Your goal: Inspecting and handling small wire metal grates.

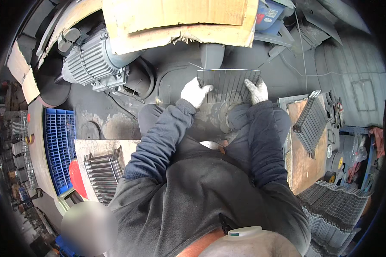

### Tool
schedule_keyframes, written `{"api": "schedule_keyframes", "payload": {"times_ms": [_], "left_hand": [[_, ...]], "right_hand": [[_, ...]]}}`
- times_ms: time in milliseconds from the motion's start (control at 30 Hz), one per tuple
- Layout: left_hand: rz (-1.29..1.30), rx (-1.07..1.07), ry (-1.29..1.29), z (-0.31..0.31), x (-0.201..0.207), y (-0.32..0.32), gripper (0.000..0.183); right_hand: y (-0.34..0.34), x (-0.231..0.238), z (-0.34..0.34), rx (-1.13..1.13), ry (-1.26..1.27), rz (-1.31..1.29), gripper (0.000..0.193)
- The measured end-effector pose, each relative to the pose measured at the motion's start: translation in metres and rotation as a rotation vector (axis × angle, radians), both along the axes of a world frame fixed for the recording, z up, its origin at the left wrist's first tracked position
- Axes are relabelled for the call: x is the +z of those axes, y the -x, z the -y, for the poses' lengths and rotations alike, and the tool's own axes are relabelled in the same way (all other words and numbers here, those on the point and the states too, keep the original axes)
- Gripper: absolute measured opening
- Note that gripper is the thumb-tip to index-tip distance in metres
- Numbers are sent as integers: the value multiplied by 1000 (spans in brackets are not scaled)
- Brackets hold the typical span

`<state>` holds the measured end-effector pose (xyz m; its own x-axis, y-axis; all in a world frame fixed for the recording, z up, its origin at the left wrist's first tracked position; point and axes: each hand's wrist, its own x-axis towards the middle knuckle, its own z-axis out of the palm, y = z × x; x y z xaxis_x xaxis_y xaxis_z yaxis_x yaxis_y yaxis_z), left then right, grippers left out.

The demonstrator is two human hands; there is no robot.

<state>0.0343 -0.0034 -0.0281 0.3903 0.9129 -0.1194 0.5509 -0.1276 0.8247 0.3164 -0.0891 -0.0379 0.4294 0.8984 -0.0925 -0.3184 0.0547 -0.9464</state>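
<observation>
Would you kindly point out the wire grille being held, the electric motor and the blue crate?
wire grille (228, 83), head view, on the middle of its bars between the two gloved hands.
electric motor (89, 62), head view, on its ribbed grey housing.
blue crate (59, 145), head view, on its slotted side.

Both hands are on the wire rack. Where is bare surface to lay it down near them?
The dark floor between the grey motor and the wire rack looks bare. So does the grey floor right of the right hand. The boards holding the left rack stack and right rack stack are crowded.
</observation>
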Motion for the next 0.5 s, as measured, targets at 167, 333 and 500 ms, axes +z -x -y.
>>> {"api": "schedule_keyframes", "payload": {"times_ms": [167,333,500], "left_hand": [[41,85,198,-3,-22,55,46],[118,180,215,7,-7,106,29],[172,145,210,17,16,93,27]], "right_hand": [[33,-15,-30,146,210,457,32],[86,-36,-49,196,133,437,32],[70,14,-21,220,104,398,24]]}}
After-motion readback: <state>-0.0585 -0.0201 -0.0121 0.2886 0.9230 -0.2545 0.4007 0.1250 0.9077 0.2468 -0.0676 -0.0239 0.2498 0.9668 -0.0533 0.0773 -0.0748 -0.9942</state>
